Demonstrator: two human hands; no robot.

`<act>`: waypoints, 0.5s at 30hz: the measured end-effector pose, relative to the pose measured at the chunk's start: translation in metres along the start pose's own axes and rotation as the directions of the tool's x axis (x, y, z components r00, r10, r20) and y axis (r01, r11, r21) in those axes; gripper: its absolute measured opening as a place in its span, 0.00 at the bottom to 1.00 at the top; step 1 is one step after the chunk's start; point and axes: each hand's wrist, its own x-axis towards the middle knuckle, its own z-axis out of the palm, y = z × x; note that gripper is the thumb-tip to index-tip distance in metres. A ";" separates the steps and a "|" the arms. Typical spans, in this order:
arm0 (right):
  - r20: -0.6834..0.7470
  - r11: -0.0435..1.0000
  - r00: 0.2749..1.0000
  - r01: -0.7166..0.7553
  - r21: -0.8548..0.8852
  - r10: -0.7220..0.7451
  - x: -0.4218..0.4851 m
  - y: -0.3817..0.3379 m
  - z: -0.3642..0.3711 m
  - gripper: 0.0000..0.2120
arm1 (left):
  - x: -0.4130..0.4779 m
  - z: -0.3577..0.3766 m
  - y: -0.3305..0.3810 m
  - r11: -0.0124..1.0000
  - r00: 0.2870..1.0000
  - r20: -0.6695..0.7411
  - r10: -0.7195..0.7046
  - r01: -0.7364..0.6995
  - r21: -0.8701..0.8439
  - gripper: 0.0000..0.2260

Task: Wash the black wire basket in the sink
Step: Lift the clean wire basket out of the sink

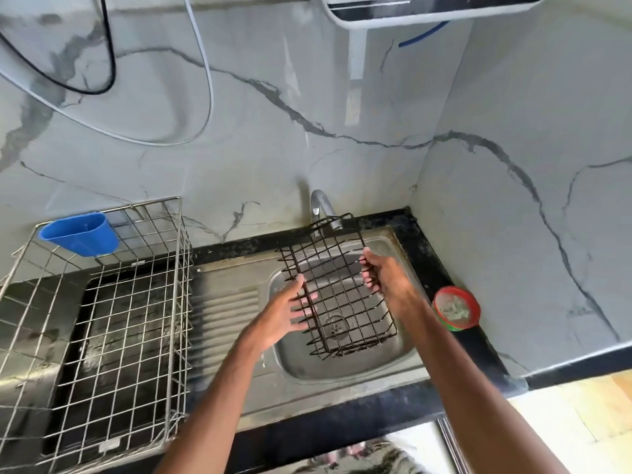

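Black wire basket [337,292]: location? (Trainee)

It is held above the basin of the sink [297,364], tilted. Its far end is at the back of the sink, just below the tap [323,206], and its near end is over the middle of the sink. As far as can be judged, it does not rest on the sink floor. (Instructor)

State of each hand? (Trainee)

The right hand [386,275] has its fingers curled over the long rim toward the right edge of the sink. The left hand [287,313] lies against the opposite long wall, fingers straight and spread, thumb at the rim. It steadies the basket rather than grips it. (Instructor)

Handling properties? (Trainee)

Judged light and rigid: thin wire in an open grid, no solid panels. It should not flex under a two-handed hold. Wet wire is likely to be slippery, and the short wire ends projecting along the sides may catch skin. (Instructor)

Recommended hold? (Trainee)

Take the rim wire on the two long sides, one hand to each, with the fingers hooked through the grid. This leaves the base free to turn over the sink. No stream of water can be made out. (Instructor)
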 end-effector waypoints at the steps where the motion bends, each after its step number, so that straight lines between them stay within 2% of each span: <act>1: 0.005 0.999 0.999 -0.031 0.031 0.031 -0.001 -0.002 -0.001 0.12 | -0.004 0.005 0.004 0.999 0.999 0.028 0.035 -0.035 -0.011 0.49; 3: 0.006 0.998 0.999 -0.040 0.040 0.039 -0.002 -0.002 -0.001 0.13 | -0.008 0.016 0.011 0.995 0.995 -0.002 0.102 -0.102 0.002 0.34; 4: 0.016 1.000 0.999 -0.028 0.009 0.028 -0.002 -0.002 0.001 0.14 | -0.009 0.020 0.015 0.992 0.991 -0.054 0.126 -0.125 0.017 0.30; 8: 0.039 0.988 0.998 0.052 -0.144 -0.047 -0.014 -0.003 0.018 0.28 | -0.015 0.020 0.023 0.982 0.953 -0.250 0.169 -0.140 0.129 0.36; 11: 0.193 0.967 0.978 0.119 -0.227 -0.075 -0.033 -0.010 0.024 0.39 | -0.017 0.020 0.028 0.973 0.923 -0.344 0.172 -0.105 0.204 0.26; 13: 0.302 0.942 0.949 0.179 -0.284 -0.089 -0.041 -0.015 0.027 0.40 | -0.022 0.021 0.038 0.966 0.910 -0.374 0.181 -0.093 0.240 0.22; 15: 0.323 0.922 0.936 0.244 -0.302 -0.142 -0.040 -0.029 0.035 0.39 | -0.028 0.017 0.054 0.947 0.894 -0.384 0.230 -0.115 0.300 0.21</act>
